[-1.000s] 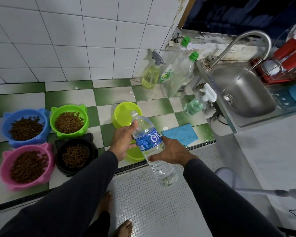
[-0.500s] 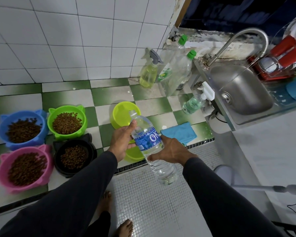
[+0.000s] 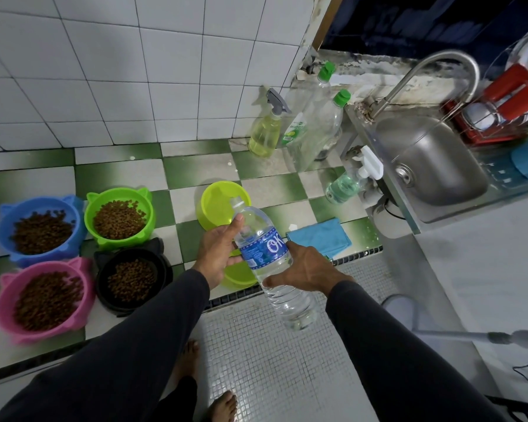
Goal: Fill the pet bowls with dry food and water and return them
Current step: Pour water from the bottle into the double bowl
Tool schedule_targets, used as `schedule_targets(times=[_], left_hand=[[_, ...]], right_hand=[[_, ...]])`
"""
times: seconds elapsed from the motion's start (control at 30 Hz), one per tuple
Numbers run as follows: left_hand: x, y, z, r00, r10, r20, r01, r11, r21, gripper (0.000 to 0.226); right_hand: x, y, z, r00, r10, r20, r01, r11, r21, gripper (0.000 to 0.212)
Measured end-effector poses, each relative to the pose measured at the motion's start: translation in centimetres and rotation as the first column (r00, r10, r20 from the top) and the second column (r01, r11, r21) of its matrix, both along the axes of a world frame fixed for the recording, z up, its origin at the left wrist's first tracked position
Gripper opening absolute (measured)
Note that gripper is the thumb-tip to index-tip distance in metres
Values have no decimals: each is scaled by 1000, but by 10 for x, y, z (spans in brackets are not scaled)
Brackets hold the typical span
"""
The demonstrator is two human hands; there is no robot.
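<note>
A: You're standing over a raised green-and-white checkered ledge (image 3: 183, 178) against a white tiled wall (image 3: 134, 71), with small mosaic floor tile under your bare feet and a steel sink (image 3: 430, 166) well off to the right of your right hand.

B: And your hands?

A: Both on the water bottle (image 3: 272, 263). Your left hand (image 3: 218, 254) wraps the upper part near the neck, thumb up along it. Your right hand (image 3: 305, 269) grips just below the blue label. The bottle's tilted, neck pointing away from you.

B: The bowls?

A: Four with dry food sit left of your left hand: blue bowl (image 3: 40, 229), green bowl (image 3: 119, 217), pink bowl (image 3: 43, 300), black bowl (image 3: 131, 278). A yellow-green bowl (image 3: 220, 208) lies just beyond the bottle's neck, another partly hidden under your hands.
</note>
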State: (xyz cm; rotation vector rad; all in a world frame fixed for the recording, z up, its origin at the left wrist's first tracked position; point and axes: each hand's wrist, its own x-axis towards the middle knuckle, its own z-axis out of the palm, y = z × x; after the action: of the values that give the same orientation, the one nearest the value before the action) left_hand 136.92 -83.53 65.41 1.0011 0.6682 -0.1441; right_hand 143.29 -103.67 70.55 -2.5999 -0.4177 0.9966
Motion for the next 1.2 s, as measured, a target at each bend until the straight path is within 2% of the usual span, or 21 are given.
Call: schedule_targets(times=[1.2], left_hand=[[3,-6,8,999,23,-28,-23,1000,5,63]], right_hand=[[6,-5,-7,1000,-1,5,1,1000,-6,89]])
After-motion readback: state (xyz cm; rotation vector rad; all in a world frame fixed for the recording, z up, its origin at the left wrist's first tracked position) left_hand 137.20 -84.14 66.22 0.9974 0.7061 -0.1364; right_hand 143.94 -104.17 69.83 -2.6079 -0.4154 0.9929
